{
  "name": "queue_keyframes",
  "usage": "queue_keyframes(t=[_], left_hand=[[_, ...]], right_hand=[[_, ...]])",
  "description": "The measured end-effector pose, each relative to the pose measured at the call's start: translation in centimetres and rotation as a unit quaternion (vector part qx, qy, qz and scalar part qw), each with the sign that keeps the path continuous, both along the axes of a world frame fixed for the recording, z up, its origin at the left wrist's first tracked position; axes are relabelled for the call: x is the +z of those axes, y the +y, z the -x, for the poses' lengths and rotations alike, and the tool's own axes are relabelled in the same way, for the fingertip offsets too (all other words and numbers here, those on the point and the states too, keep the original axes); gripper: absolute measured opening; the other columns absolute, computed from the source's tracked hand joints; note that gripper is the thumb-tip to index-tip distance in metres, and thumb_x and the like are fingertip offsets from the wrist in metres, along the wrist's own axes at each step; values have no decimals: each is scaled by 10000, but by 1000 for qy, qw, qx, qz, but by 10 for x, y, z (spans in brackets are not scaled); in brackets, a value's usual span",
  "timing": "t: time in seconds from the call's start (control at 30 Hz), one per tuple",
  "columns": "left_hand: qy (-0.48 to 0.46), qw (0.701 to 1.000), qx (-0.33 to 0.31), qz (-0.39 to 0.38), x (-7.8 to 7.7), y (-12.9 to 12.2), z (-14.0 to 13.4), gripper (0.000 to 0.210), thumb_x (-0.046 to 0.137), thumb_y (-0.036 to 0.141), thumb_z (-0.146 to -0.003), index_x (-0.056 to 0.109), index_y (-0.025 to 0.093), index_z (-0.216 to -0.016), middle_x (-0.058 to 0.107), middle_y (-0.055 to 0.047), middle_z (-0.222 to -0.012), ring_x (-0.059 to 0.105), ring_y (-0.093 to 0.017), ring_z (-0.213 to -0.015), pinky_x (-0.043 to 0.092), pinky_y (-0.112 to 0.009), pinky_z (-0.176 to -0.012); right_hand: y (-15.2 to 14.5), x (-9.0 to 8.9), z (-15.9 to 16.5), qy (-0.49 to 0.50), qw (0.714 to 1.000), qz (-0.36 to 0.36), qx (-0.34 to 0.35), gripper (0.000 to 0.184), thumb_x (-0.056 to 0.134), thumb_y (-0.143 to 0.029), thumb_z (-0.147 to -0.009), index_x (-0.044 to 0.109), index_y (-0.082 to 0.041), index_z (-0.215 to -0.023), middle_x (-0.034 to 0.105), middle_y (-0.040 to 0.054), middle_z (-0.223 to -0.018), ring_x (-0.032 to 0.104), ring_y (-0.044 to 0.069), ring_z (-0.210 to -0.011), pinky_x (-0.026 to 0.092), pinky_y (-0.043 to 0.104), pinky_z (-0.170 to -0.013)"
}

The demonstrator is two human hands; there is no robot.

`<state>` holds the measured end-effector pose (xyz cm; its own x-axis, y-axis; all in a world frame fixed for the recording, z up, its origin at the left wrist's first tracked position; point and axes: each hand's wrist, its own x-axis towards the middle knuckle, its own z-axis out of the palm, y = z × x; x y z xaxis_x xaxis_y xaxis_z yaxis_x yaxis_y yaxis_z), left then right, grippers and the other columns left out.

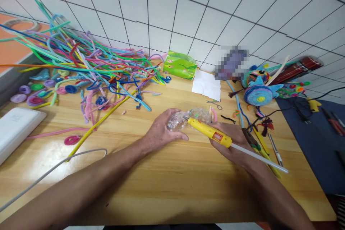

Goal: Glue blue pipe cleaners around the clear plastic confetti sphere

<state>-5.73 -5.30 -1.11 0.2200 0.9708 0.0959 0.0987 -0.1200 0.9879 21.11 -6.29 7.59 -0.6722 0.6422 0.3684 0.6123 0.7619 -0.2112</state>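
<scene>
My left hand (pixel 163 129) is wrapped round one end of a clear plastic object (pixel 176 121), bottle-like and shiny, lying on its side near the middle of the table. Its other rounded end (pixel 199 115) reaches right, partly behind the glue gun. In my right hand (pixel 229 140) is a yellow hot glue gun (pixel 208 131), its metal nozzle pointing left at the plastic; whether the tip touches it I cannot tell. A long whitish glue stick (pixel 260 158) sticks out from the gun's back end. Small scissors (pixel 215 104) lie just beyond.
A heap of coloured pipe cleaners (pixel 107 64) fills the back left, with coiled rolls (pixel 71 89) before it. A white box-shaped device (pixel 18 129) stands left. Behind are a green tissue pack (pixel 180 65) and white paper (pixel 206 84). Right are a blue fish-like craft (pixel 258 95) and a pen (pixel 275 149).
</scene>
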Motion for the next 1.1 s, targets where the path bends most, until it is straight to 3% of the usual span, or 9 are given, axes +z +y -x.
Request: queue_keyframes(t=[0.87,1.1], left_hand=[[12,1000,2,-1,0,-2,-2,952,1029,604,-525,638,223,-1306,757,-127,-1304,721,-338,-1221,539,-486,-1126],[16,1000,0,-8,1,-2,-1,948,1017,615,-549,631,202,-1310,757,-131,-1287,721,-334,-1201,542,-479,-1109]], right_hand=[[-5,-4,-1,15,999,-12,-26,179,547,-183,-1007,642,-215,-1155,785,25,-855,751,202,-692,547,327,-621],[-7,0,0,-1,1000,-8,-16,144,549,-189,-1012,629,-213,-1129,745,4,-781,723,187,-631,512,309,-584]])
